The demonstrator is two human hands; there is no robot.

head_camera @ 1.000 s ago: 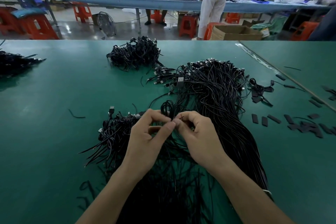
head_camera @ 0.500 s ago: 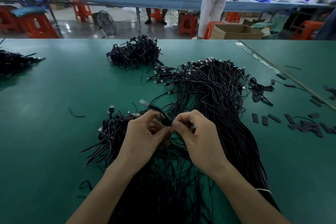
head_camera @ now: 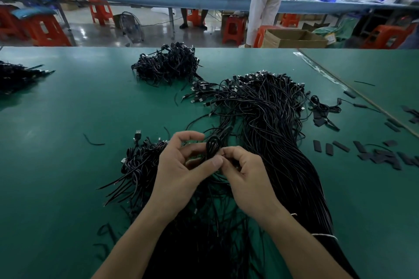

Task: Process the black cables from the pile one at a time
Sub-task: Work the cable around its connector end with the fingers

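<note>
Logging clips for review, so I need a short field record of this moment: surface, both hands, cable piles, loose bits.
surface: green table mat
left hand: pinches a small coiled black cable
right hand: pinches the same coil
main pile: long loose black cables, right of the hands
near pile: bundled black cables, left of the hands
far pile: tangled black cables
scraps: flat black strips, far right

The black cables [head_camera: 269, 120] have a smooth, faintly glossy plastic jacket. A USB plug [head_camera: 137, 132] shows bright metal. The green surface [head_camera: 68, 154] looks matt and smooth. The flat black strips [head_camera: 340, 146] look matt, and the box [head_camera: 292, 38] is brown cardboard.
</note>
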